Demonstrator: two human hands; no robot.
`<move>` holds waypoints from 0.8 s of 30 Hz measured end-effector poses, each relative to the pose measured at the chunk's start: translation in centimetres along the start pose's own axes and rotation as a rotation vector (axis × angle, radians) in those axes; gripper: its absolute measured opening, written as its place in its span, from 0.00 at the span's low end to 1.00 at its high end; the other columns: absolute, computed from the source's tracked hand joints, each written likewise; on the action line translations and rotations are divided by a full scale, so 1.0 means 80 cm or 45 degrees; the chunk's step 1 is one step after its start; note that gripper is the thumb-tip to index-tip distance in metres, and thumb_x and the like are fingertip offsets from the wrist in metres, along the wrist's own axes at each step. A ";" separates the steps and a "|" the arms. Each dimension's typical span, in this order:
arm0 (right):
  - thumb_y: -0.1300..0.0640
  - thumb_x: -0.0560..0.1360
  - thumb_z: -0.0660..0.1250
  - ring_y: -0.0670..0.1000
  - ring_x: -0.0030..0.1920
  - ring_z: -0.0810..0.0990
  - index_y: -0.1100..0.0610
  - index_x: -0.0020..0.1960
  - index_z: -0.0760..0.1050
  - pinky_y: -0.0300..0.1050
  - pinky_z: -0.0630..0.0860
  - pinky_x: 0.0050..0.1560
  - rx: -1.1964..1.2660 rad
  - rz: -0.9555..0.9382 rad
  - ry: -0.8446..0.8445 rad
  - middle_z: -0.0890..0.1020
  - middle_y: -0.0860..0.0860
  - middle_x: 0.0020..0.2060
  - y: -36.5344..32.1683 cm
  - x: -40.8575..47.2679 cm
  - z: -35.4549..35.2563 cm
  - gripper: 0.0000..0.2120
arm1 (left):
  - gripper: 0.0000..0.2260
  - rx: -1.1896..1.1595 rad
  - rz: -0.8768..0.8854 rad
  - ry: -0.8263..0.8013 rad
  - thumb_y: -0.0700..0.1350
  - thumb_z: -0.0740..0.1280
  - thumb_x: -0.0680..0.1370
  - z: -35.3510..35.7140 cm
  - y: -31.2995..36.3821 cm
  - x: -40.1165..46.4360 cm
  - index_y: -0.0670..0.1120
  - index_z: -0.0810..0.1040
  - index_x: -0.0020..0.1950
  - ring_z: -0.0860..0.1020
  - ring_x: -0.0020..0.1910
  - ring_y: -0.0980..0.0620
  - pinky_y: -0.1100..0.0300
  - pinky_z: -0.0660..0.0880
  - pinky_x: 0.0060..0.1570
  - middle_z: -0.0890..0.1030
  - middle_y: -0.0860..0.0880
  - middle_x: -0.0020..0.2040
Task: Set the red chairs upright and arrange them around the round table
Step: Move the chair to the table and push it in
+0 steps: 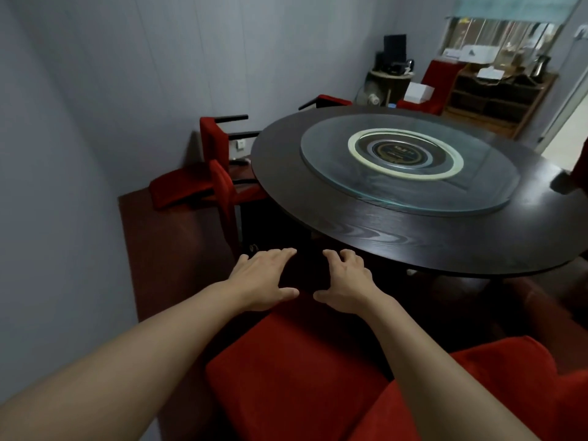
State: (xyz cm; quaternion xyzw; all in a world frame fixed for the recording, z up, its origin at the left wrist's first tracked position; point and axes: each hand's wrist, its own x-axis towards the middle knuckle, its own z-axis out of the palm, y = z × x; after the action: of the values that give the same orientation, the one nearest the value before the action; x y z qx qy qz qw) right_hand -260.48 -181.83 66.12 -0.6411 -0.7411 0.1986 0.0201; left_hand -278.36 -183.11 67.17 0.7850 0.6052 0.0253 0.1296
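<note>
A: Grip first. Left hand [265, 280] and right hand [345, 284] both spread, fingers straight-ish, palms down, grasping nothing. They hover side by side over the far edge of the nearest red chair [286, 370].

B: Touching it?

A: Cannot tell. That edge runs into dark shadow under the hands.

B: Where's the chair relative to the hands?

A: Directly under and back toward the person, seat cushion between the forearms. Its front points at the round table [397, 230], just beyond the fingertips. Looks upright already. My guess: next is a push forward, straight along the arms. Both hands equally near.

B: Other chairs?

A: Counting red ones. Tipped chair [187, 186] at left, lying on its side beside the table, well apart from the hands, left hand nearer. Behind it a second tipped chair [211, 138], black legs sticking out sideways. A third [331, 100] just past the table's far rim. A fourth [436, 81] by the back shelf [496, 97]. Red cushion [496, 377] at lower right, maybe another. So five sure, six possibly.

B: Table?

A: One, glass turntable [410, 157] on top.
</note>
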 end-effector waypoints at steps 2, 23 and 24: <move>0.46 0.71 0.70 0.59 0.74 0.52 0.50 0.77 0.50 0.56 0.58 0.72 0.010 -0.012 0.006 0.53 0.59 0.74 -0.008 0.024 -0.005 0.43 | 0.36 0.004 0.008 0.004 0.59 0.67 0.74 -0.008 -0.014 0.021 0.53 0.53 0.77 0.63 0.72 0.50 0.46 0.60 0.69 0.62 0.52 0.75; 0.46 0.70 0.70 0.58 0.74 0.54 0.50 0.76 0.51 0.55 0.58 0.71 -0.015 0.307 0.062 0.54 0.58 0.74 -0.211 0.364 -0.014 0.42 | 0.38 0.042 0.210 -0.199 0.58 0.67 0.75 -0.116 -0.363 0.329 0.51 0.52 0.77 0.64 0.72 0.47 0.47 0.61 0.69 0.60 0.49 0.76; 0.45 0.70 0.70 0.58 0.74 0.54 0.50 0.76 0.51 0.54 0.58 0.71 -0.023 0.311 0.056 0.55 0.58 0.73 -0.217 0.373 -0.013 0.42 | 0.38 0.036 0.208 -0.199 0.58 0.67 0.75 -0.119 -0.372 0.333 0.51 0.52 0.77 0.64 0.72 0.47 0.47 0.61 0.69 0.61 0.49 0.76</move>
State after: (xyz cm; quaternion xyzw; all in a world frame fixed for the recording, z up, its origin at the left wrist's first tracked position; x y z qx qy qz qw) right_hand -281.85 -154.71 65.98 -0.7309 -0.6586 0.1788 0.0061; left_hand -301.23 -148.99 66.25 0.8332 0.5274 -0.0339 0.1628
